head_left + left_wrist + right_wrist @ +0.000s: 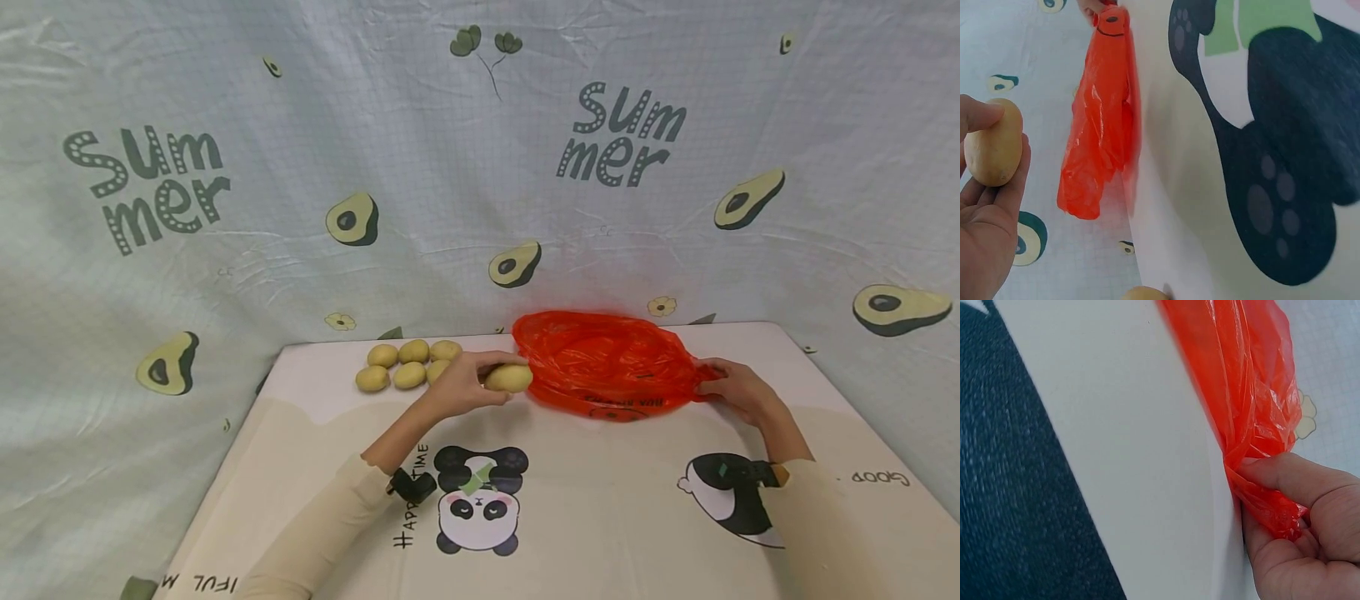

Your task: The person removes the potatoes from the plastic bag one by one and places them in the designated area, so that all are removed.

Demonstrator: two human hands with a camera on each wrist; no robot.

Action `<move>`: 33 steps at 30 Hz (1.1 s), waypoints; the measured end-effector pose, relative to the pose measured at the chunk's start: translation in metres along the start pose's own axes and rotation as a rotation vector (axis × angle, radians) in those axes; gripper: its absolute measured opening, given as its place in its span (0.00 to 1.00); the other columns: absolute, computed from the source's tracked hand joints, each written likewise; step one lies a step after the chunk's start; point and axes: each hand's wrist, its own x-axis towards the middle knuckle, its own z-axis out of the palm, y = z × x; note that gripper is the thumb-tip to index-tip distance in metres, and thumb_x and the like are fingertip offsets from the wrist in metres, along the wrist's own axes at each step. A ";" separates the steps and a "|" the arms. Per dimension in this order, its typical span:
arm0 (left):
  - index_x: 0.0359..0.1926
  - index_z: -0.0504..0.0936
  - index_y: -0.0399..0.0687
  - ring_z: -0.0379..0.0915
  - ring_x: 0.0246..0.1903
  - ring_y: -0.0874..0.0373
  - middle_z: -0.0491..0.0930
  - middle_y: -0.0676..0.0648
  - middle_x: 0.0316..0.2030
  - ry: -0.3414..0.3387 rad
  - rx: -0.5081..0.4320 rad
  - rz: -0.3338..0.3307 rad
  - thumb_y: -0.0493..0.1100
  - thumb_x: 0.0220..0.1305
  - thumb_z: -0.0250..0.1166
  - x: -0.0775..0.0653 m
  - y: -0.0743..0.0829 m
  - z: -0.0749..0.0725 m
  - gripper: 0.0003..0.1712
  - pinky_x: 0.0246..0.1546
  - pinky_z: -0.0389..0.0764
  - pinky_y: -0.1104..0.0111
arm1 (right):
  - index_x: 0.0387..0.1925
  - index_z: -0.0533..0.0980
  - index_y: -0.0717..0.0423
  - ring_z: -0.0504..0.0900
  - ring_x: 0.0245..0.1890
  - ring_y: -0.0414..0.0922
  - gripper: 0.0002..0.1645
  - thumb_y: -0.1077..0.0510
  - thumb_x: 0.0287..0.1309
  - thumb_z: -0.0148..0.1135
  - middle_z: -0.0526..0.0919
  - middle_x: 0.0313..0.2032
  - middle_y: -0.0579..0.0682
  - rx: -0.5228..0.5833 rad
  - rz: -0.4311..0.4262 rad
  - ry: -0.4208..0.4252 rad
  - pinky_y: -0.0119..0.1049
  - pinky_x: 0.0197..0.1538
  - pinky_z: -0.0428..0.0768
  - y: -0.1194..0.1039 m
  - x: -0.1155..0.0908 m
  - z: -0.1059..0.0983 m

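A yellow-brown potato (509, 378) is gripped between the thumb and fingers of my left hand (467, 385), at the left edge of a red plastic bag (600, 358). The left wrist view shows the same potato (996, 144) held off the table, with the bag (1094, 125) beyond it. My right hand (738, 390) pinches the gathered right end of the bag. In the right wrist view the thumb and fingers of the right hand (1304, 519) close round the bunched plastic (1272, 506). Printed lettering shows on the bag's near side.
Several more potatoes (409, 375) lie in two rows at the table's back left, partly hidden by my left hand. The light table top (600, 500) carries printed panda and other cartoon figures. A patterned cloth (420, 125) hangs behind the table.
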 end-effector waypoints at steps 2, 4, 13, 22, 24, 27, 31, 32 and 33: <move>0.61 0.82 0.46 0.78 0.46 0.53 0.83 0.45 0.53 0.010 0.003 0.000 0.31 0.57 0.72 -0.001 -0.002 -0.002 0.29 0.50 0.82 0.68 | 0.74 0.52 0.74 0.62 0.67 0.69 0.39 0.67 0.69 0.56 0.54 0.72 0.75 -0.004 0.003 0.001 0.49 0.64 0.70 0.000 0.001 0.000; 0.61 0.82 0.45 0.78 0.46 0.54 0.84 0.45 0.53 0.017 0.007 0.001 0.31 0.57 0.71 -0.003 -0.004 -0.003 0.29 0.49 0.82 0.68 | 0.75 0.52 0.73 0.62 0.67 0.69 0.39 0.67 0.69 0.56 0.54 0.73 0.75 -0.003 0.007 0.000 0.49 0.64 0.69 -0.001 0.002 0.000; 0.61 0.81 0.41 0.77 0.49 0.52 0.83 0.45 0.56 0.032 0.041 -0.002 0.30 0.57 0.72 -0.010 -0.012 -0.008 0.29 0.52 0.80 0.66 | 0.74 0.53 0.74 0.62 0.67 0.69 0.37 0.66 0.70 0.55 0.54 0.72 0.76 -0.013 -0.002 -0.009 0.43 0.61 0.77 0.000 0.005 -0.002; 0.61 0.80 0.34 0.75 0.58 0.43 0.80 0.37 0.59 0.068 0.080 -0.027 0.25 0.55 0.71 -0.017 -0.007 -0.011 0.30 0.60 0.77 0.56 | 0.74 0.51 0.74 0.62 0.67 0.69 0.39 0.66 0.70 0.56 0.54 0.72 0.76 -0.022 0.006 -0.009 0.49 0.63 0.71 0.000 0.009 -0.004; 0.61 0.80 0.34 0.75 0.58 0.43 0.81 0.37 0.59 0.064 0.070 -0.033 0.24 0.55 0.70 -0.018 -0.007 -0.011 0.30 0.60 0.78 0.57 | 0.74 0.51 0.74 0.62 0.67 0.69 0.39 0.66 0.70 0.56 0.54 0.72 0.76 -0.024 0.008 -0.010 0.49 0.63 0.71 0.000 0.010 -0.004; 0.61 0.81 0.36 0.77 0.55 0.46 0.82 0.39 0.58 0.066 0.064 -0.042 0.25 0.54 0.71 -0.019 -0.012 -0.011 0.30 0.57 0.80 0.59 | 0.74 0.52 0.74 0.62 0.67 0.69 0.38 0.67 0.70 0.55 0.54 0.72 0.76 -0.023 0.004 -0.012 0.48 0.63 0.72 0.000 0.010 -0.005; 0.62 0.82 0.41 0.78 0.49 0.51 0.83 0.43 0.56 0.074 0.077 -0.049 0.28 0.54 0.72 -0.020 -0.020 -0.011 0.31 0.53 0.82 0.62 | 0.74 0.52 0.74 0.62 0.67 0.69 0.38 0.67 0.70 0.55 0.54 0.72 0.76 -0.019 -0.003 -0.015 0.48 0.63 0.72 -0.001 0.010 -0.005; 0.61 0.82 0.43 0.78 0.48 0.52 0.84 0.44 0.56 0.074 0.080 -0.049 0.28 0.54 0.72 -0.020 -0.022 -0.011 0.31 0.53 0.82 0.63 | 0.74 0.52 0.74 0.62 0.67 0.69 0.38 0.67 0.70 0.56 0.54 0.72 0.76 -0.020 -0.005 -0.014 0.48 0.63 0.71 -0.002 0.010 -0.006; 0.61 0.83 0.44 0.78 0.47 0.53 0.84 0.46 0.56 0.075 0.083 -0.050 0.29 0.54 0.73 -0.020 -0.023 -0.011 0.31 0.52 0.82 0.64 | 0.74 0.52 0.74 0.62 0.68 0.69 0.38 0.67 0.70 0.55 0.54 0.72 0.76 -0.022 -0.007 -0.014 0.48 0.63 0.71 -0.002 0.010 -0.006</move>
